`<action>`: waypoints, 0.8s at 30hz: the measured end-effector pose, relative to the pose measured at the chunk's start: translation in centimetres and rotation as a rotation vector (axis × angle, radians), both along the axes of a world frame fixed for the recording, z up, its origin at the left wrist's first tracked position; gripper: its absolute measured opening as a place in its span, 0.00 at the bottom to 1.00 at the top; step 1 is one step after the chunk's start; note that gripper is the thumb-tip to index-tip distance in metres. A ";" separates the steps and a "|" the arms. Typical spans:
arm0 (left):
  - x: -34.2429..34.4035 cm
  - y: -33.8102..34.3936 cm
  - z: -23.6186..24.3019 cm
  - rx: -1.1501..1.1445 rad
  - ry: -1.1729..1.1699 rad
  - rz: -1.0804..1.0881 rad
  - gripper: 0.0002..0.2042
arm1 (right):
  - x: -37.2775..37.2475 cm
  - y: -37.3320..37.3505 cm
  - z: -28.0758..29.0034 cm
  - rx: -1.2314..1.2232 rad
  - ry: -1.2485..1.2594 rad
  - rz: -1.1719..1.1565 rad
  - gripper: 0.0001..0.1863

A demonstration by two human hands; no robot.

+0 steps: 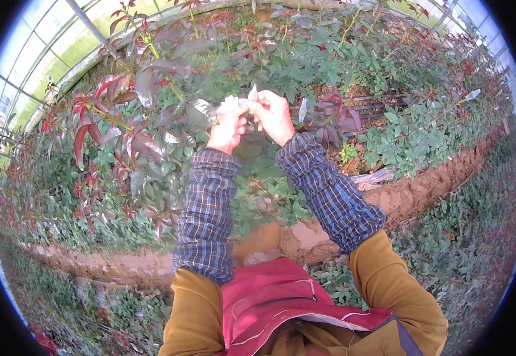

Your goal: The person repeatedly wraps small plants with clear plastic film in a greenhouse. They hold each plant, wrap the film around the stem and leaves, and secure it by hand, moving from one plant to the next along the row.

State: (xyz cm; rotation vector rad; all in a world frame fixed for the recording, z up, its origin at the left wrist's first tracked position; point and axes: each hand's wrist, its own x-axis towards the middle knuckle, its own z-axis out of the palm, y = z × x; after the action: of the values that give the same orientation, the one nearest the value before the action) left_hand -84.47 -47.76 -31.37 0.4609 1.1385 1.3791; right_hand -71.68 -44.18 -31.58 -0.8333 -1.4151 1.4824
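Note:
My left hand (227, 129) and my right hand (274, 118) meet above the rose bushes, fingertips close together. At the top of my left fingers shows a small white bunch (229, 102), its pieces too small to make out. The right thumb and fingers pinch a small translucent white sleeve (253, 92), which points upward. Whether a stem runs between the hands cannot be told. A similar clear sleeve (302, 110) stands among leaves just right of my right hand. Dark red and green rose shoots (145, 89) rise close on the left.
Dense rose bushes (329, 65) fill the bed ahead. Another clear sleeve (473, 94) sits on a stem at the far right. Dark drip lines (376, 102) cross bare soil. A raised earth edge (430, 187) runs before me. Greenhouse framing (86, 24) stands behind.

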 end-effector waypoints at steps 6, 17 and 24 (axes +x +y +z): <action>0.3 -0.5 -0.1 0.018 -0.025 0.011 0.07 | 0.2 -0.7 0.3 -0.041 -0.021 -0.031 0.11; 1.5 -1.2 -0.2 0.090 0.031 0.067 0.07 | 0.4 -1.1 -0.5 -0.001 0.023 -0.093 0.06; 1.9 -1.3 -0.1 0.079 0.058 0.092 0.06 | 0.4 -1.7 -0.7 0.035 -0.009 -0.195 0.07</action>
State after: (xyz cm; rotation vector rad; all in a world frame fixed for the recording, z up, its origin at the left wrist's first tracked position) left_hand -82.55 -49.01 -31.50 0.5134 1.1682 1.5028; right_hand -71.30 -45.86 -32.23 -0.9297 -1.3232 1.3037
